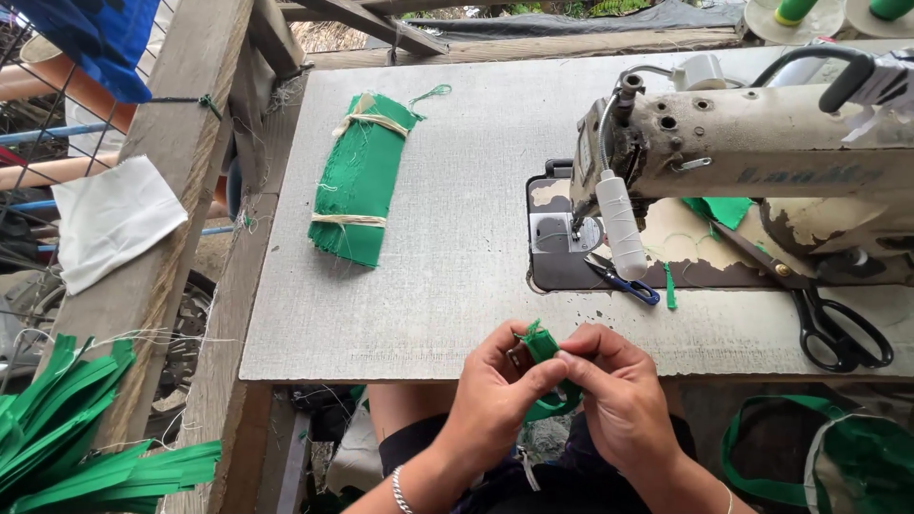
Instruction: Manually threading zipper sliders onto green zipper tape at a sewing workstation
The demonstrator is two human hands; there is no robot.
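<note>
At the six o'clock edge of the bench (428, 314), the person's two hands meet over a narrow green strap (543, 347). The left hand (495, 395) has its fingers (519, 366) closed around the strap's folded upper end, thumb pressing it from the near side, with a small dark buckle-like piece half hidden between thumb and forefinger. The right hand (619, 385) is closed too, its fingers (586, 357) pinching the same strap just beside the left thumb, so the two hands touch. Below the knuckles the strap curls down in a loop (552, 407) that hangs off the bench edge above the person's lap.

At ten o'clock from the hands lies a bundle of green cloth pieces (360, 181), flat on the bench and tied in two places with pale string. At two o'clock stands a worn sewing machine (762, 143), with a white thread spool (619, 224) hanging near its needle end. Small blue-handled snips (624, 281) lie on the machine's base plate, and large black scissors (828, 324) lie at three o'clock, handles toward the bench edge. At eight o'clock, off the bench, a heap of green strips (67, 428) spreads beside a wooden post (162, 190), and a white cloth (109, 219) is draped on that post.
</note>
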